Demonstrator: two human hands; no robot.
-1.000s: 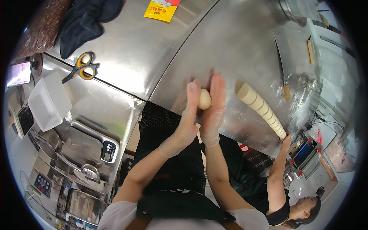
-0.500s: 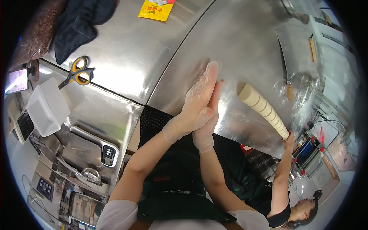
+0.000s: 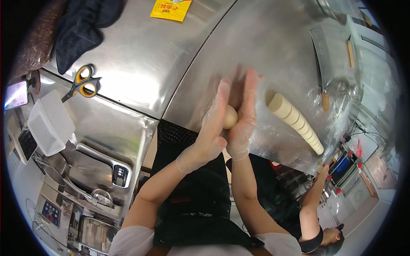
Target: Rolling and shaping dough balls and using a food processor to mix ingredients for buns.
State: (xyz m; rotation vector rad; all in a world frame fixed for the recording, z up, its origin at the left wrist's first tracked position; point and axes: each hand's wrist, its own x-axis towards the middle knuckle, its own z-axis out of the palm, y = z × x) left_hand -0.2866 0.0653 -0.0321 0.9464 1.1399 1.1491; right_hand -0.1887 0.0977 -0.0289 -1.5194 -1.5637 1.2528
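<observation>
My left hand point(image 3: 213, 121) and my right hand point(image 3: 243, 115), both in thin clear plastic gloves, cradle a round pale dough ball point(image 3: 229, 115) between their palms above the steel worktop point(image 3: 188, 98). The fingers of both are stretched out, roughly parallel, and the ball shows in the gap between them. To the right of my hands lies a pale dough log point(image 3: 294, 121) cut crosswise into several pieces that still sit in a row.
A cleaver point(image 3: 320, 59) lies at right. At left are orange-and-black scissors point(image 3: 83, 83), a dark cloth point(image 3: 79, 30), a white container point(image 3: 51, 121) and a scale point(image 3: 102, 164). A yellow packet point(image 3: 168, 10) is at top. A co-worker's hand point(image 3: 322, 168) is at lower right.
My palms, pressed closely together half a second ago, have separated a little, showing the ball again. The co-worker's hand has moved down, away from the log's end.
</observation>
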